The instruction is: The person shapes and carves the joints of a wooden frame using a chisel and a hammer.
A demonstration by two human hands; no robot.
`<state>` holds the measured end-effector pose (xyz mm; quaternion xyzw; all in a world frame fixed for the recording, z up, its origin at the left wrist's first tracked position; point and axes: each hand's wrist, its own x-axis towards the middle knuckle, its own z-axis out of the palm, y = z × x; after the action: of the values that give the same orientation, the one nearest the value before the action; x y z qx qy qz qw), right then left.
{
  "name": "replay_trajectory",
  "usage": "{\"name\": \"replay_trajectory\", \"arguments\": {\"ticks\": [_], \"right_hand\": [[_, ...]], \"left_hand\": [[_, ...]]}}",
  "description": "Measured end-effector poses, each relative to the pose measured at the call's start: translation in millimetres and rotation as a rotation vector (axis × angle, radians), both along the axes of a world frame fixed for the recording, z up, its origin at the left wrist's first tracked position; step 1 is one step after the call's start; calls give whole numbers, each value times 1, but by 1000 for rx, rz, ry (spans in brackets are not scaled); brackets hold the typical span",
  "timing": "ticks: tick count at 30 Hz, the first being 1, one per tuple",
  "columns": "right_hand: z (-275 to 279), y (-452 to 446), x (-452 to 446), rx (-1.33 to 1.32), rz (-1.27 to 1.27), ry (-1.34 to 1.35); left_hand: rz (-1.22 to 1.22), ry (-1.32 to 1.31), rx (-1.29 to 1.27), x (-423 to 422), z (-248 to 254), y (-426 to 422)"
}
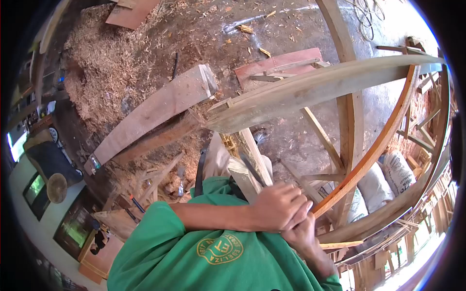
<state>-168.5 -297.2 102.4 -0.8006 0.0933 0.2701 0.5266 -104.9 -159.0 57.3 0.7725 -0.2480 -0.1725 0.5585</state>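
Observation:
My left hand [277, 206] is closed, its forearm crossing in front of the green shirt. Just below it and touching it is my right hand [302, 232], with its fingers curled. Whatever lies inside the two hands, if anything, is hidden. The lower end of an orange-brown curved wooden strip [373, 157] meets the edge of my hands; I cannot tell whether they grip it. Close to my left hand stand a pale timber [244, 180] and a thin dark strip [251, 169]. Beyond them stretches a long curved plank [310, 92].
A wide tapered board [155, 110] lies at left above wood shavings [104, 72]. An upright post [350, 126] rises at right near filled sacks [376, 186]. A reddish panel [276, 65] lies on the floor. A dark curved rib [442, 111] stands far right.

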Motion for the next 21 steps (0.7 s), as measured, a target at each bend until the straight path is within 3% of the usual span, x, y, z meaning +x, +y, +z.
{"name": "replay_trajectory", "arguments": {"ticks": [3, 5, 6, 9, 10, 13, 17, 18, 21], "right_hand": [[5, 18, 5, -42, -25, 96], [9, 19, 2, -53, -154, -10], [9, 8, 1, -9, 19, -177], [-2, 19, 7, -131, 80, -207], [1, 23, 16, 27, -56, 126], [3, 22, 7, -2, -63, 15], [-3, 24, 1, -132, -70, -33], [0, 25, 14, -77, 8, 141], [6, 28, 7, -64, -120, 72]], "left_hand": [[84, 85, -36, 10, 0, 11], [55, 39, -48, 2, 2, 5], [-23, 61, -34, 0, 5, 3], [-64, 64, -29, 5, 0, 11], [30, 90, -50, 13, -6, 14], [121, 41, -66, 11, -2, 10], [22, 33, -95, 8, 1, 13], [86, 116, -83, 14, -4, 21], [195, 135, -124, 3, -3, 17]]}}
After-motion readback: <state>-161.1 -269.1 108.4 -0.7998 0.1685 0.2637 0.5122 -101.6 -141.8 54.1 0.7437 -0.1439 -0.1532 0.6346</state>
